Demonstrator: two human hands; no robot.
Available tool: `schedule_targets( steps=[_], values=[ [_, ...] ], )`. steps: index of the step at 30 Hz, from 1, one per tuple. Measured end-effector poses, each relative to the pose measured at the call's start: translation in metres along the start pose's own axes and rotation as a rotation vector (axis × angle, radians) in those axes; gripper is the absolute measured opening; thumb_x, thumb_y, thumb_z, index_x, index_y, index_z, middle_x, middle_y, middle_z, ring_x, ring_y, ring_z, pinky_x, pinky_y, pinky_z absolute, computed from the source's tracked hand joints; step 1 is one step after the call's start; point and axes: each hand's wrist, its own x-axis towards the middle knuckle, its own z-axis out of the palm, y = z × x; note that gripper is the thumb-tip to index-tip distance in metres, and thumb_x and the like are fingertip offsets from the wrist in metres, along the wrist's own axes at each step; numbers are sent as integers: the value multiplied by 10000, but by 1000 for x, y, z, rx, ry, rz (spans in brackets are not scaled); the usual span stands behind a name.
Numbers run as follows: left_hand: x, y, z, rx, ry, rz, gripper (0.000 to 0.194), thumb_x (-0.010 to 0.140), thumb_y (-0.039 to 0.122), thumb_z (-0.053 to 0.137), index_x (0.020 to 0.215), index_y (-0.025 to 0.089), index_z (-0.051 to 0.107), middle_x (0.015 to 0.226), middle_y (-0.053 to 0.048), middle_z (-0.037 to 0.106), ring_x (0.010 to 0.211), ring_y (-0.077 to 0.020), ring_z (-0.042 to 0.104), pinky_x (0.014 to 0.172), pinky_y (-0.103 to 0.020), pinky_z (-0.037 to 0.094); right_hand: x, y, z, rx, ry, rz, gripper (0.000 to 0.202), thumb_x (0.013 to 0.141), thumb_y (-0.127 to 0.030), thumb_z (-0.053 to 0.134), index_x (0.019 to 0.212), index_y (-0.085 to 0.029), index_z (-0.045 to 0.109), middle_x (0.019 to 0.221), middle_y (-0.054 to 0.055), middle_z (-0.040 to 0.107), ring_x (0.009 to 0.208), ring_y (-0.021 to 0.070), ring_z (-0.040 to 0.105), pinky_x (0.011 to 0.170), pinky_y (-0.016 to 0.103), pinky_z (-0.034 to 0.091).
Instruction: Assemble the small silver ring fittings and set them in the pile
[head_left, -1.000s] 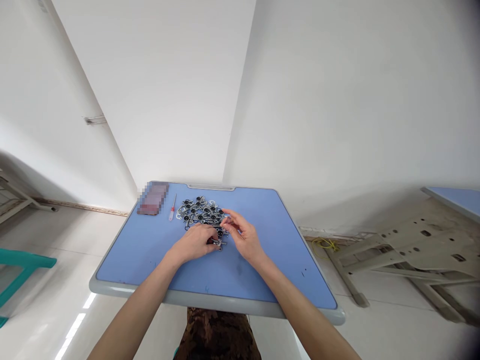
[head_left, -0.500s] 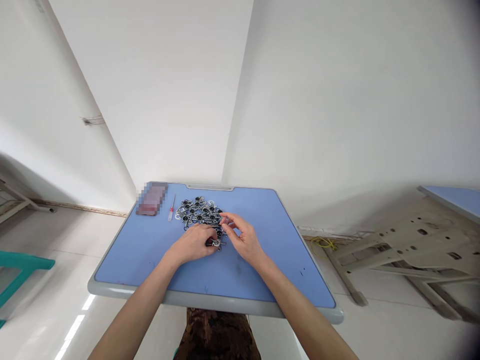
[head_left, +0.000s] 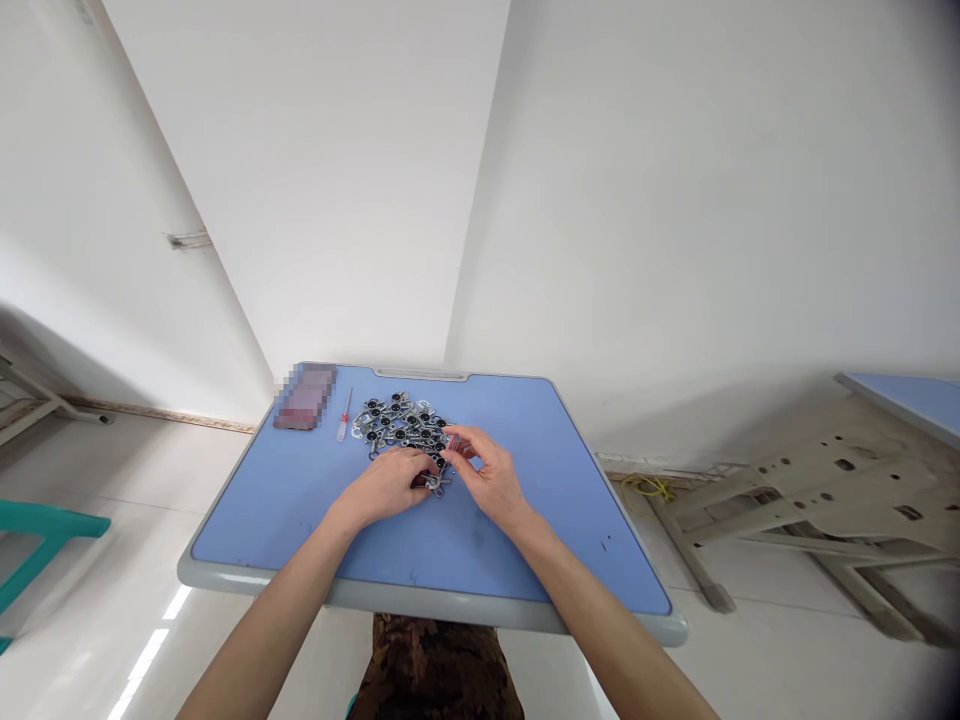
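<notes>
A pile of small metal fittings (head_left: 397,420) with black round centres lies on the blue desk top (head_left: 525,540). At the pile's near edge, my left hand (head_left: 391,482) has its fingers curled round one silver and black metal fitting (head_left: 433,482), partly hidden by the fingers. Just to the right, my right hand (head_left: 487,478) pinches a small clear reddish piece (head_left: 454,444) between thumb and forefinger, close above the pile. Its kind is too small to make out.
A screwdriver (head_left: 343,415) with a clear and red handle lies left of the pile. Beyond it, at the desk's far left corner, is a blurred-out flat phone-like object (head_left: 304,397). A teal stool (head_left: 52,530) stands on the left, another desk (head_left: 900,400) on the right.
The hands stay in nearly the same place. My left fingers and the fitting have turned slightly, and the right fingertips have shifted a little at the reddish piece.
</notes>
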Motion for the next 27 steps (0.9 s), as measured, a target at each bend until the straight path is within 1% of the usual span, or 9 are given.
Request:
schedule_targets(
  steps=[5,11,15,21,24,27],
  values=[
    [0,0,0,-2,4,16,222,767,151,542,972,208,603,884,-24,638,839,-188,584,788,-283,435,-1,2,1,-31,-1,-13,250,864,-291,517,1100,-238,580,882,46,628,725,156,578,700,317,521],
    [1,1,-2,-29,-24,-5,242,767,172,542,995,202,616,849,-28,639,802,-184,576,744,-266,437,0,3,-1,-40,2,6,298,891,-302,460,1166,-239,557,888,49,618,781,161,581,691,301,519],
    [1,1,-3,-55,-36,-12,242,762,191,554,994,202,622,833,-26,640,779,-180,575,719,-260,430,1,2,-1,-35,7,13,288,882,-301,475,1145,-236,572,879,48,619,764,155,583,666,288,520],
    [-2,-4,-4,-119,-26,-56,305,714,280,623,1009,206,595,776,2,613,720,-167,563,652,-249,418,2,3,0,-19,33,64,255,864,-281,497,1093,-221,592,867,40,629,727,141,587,632,265,520],
    [-3,-8,-7,-170,-17,-50,263,719,216,577,981,202,587,768,14,598,686,-139,549,643,-232,418,1,3,1,-9,28,65,259,855,-271,509,1093,-214,592,871,39,629,725,138,583,628,262,519],
    [-4,-9,-9,-186,21,-19,255,713,157,542,960,202,583,796,15,594,716,-130,546,682,-228,423,0,3,2,4,22,62,266,851,-272,518,1101,-212,588,860,37,625,719,138,581,622,262,519]
  ],
)
